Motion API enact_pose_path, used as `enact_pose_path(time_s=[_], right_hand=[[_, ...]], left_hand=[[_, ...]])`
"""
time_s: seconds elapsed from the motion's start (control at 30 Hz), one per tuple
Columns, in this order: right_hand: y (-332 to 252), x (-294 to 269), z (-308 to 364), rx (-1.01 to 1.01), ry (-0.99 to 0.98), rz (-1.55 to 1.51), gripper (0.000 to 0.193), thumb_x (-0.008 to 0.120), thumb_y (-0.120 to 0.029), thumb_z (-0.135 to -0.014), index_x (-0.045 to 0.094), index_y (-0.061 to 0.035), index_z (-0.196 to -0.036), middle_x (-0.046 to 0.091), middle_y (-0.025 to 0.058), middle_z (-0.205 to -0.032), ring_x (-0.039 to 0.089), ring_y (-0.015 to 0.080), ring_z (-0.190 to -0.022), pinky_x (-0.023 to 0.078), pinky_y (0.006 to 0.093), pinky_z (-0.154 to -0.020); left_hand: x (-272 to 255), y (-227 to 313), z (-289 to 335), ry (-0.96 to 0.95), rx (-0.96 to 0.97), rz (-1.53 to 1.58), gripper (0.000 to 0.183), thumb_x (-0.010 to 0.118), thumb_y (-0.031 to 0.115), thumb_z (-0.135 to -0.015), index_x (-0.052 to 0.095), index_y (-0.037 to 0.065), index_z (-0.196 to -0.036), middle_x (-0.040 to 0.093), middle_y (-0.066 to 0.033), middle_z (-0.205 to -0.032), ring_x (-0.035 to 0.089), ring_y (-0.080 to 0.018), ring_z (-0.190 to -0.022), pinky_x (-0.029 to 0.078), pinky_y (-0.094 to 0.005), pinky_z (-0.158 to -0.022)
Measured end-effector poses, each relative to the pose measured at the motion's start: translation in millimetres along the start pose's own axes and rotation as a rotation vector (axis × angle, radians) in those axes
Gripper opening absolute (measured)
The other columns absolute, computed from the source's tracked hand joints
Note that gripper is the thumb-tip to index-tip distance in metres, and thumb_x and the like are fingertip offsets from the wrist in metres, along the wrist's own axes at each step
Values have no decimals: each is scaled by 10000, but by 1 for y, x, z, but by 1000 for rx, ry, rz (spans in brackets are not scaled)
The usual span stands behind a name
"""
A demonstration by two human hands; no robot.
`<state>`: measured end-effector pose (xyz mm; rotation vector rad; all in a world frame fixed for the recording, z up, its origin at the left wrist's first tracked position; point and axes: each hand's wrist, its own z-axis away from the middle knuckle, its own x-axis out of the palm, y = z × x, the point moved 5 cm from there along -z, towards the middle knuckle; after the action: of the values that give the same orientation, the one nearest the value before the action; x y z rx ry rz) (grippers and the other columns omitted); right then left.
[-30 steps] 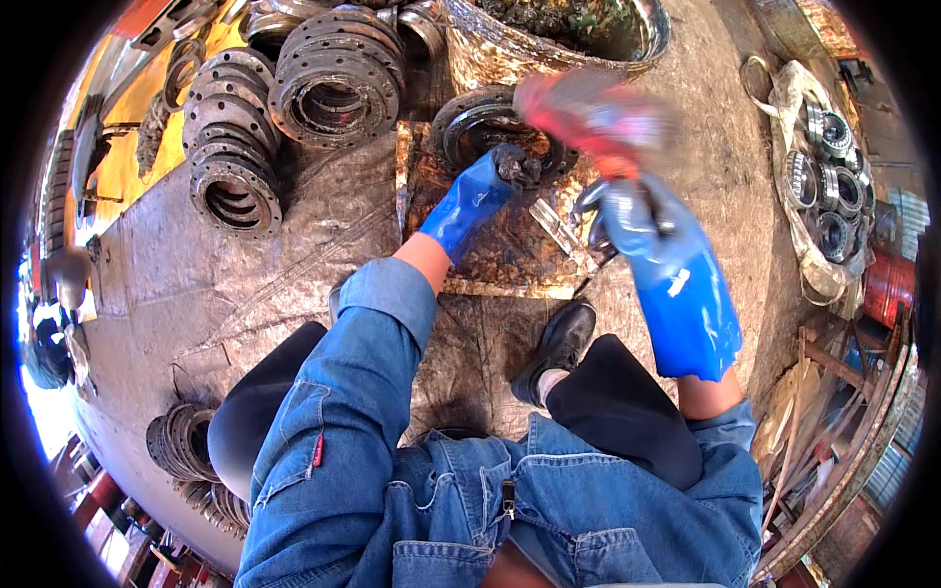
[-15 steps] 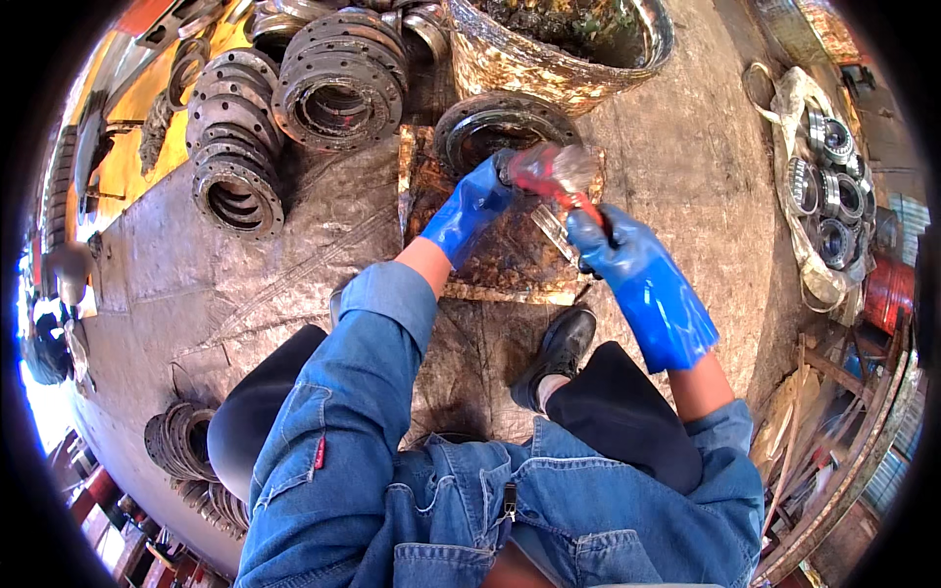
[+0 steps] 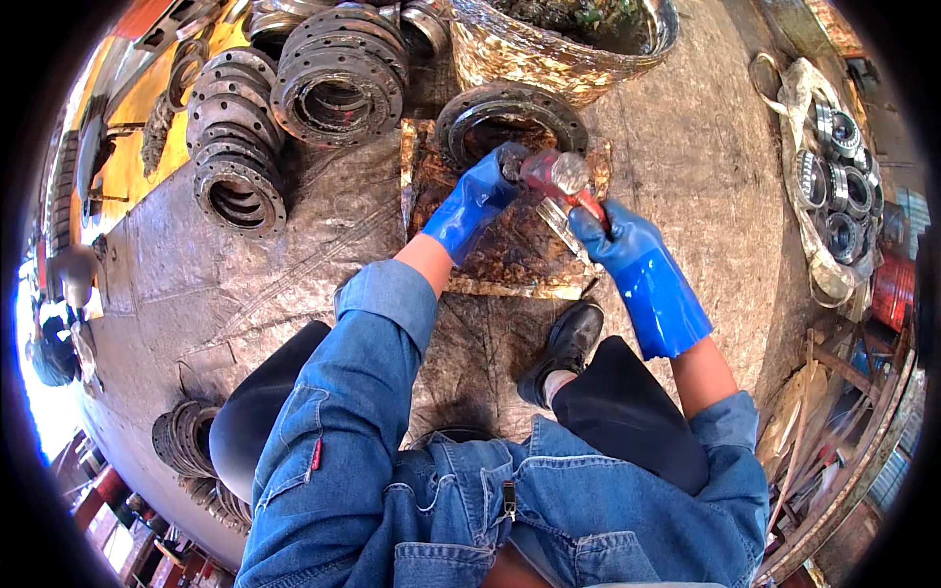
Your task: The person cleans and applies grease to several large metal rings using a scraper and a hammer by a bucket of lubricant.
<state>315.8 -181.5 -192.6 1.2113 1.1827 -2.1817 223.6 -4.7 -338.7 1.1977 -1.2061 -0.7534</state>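
Observation:
My right hand (image 3: 627, 240), in a blue rubber glove, is closed around the red handle of a hammer (image 3: 567, 176). The hammer's worn metal head is slightly blurred and reaches toward my left glove. My left hand (image 3: 480, 201), also gloved in blue, is closed at the near edge of a greasy flanged metal ring (image 3: 567, 120). What its fingers grip is hidden behind the glove and the hammer head. Under both hands lies a rusty, oil-stained plate (image 3: 490, 279). A narrow pale metal strip (image 3: 561, 227) lies on it, beneath the hammer.
A grimy drum (image 3: 510, 64) with dark muck inside stands beyond the ring. Stacked flanged rings (image 3: 338, 98) and another leaning row (image 3: 235, 186) are at far left. Several bearings (image 3: 843, 186) sit in a pale sack at right. My black shoe (image 3: 564, 348) is near the plate.
The hammer head has moved slightly down and is less blurred. Both hands stay in nearly the same places, still closed, and the whole view has shifted a little.

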Motion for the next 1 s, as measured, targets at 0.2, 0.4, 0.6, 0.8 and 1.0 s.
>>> enact_pose_path(time_s=[0.2,0.4,0.6,0.8,1.0], right_hand=[[-45,-56,24,-153,66,-397,176,623,-140,-916,632,-13,-1037,570,-6,-791,498,57,-707,446,237,-606],[-45,-38,19,-315,75,-274,422,598,-463,-886,616,-54,-989,644,116,-790,636,255,-732,508,362,-664],[4,12,9,-2,-207,161,674,470,-730,-838,620,-91,-993,666,175,-836,652,381,-805,507,434,-693],[102,19,36,223,-125,91,425,643,-517,-830,668,-99,-902,648,173,-755,636,303,-698,482,369,-613],[224,17,72,581,82,244,528,596,-615,-826,638,-98,-923,668,178,-818,651,366,-816,502,444,-727]], left_hand=[[-5,-5,-2,55,10,-386,227,675,108,-840,642,37,-1053,670,-81,-977,613,-146,-889,512,-316,-794],[2,11,10,224,-206,-111,178,625,132,-887,655,44,-1039,678,-71,-974,635,-172,-880,532,-339,-784],[3,-19,13,461,-483,384,148,639,133,-872,680,11,-946,675,-88,-830,650,-192,-747,544,-348,-695],[-5,5,19,364,-91,-517,394,737,170,-808,578,8,-1131,673,-95,-1001,645,-194,-944,520,-337,-859],[27,73,-4,20,-91,-703,130,613,126,-887,651,23,-957,667,-77,-846,634,-175,-740,518,-290,-670]])
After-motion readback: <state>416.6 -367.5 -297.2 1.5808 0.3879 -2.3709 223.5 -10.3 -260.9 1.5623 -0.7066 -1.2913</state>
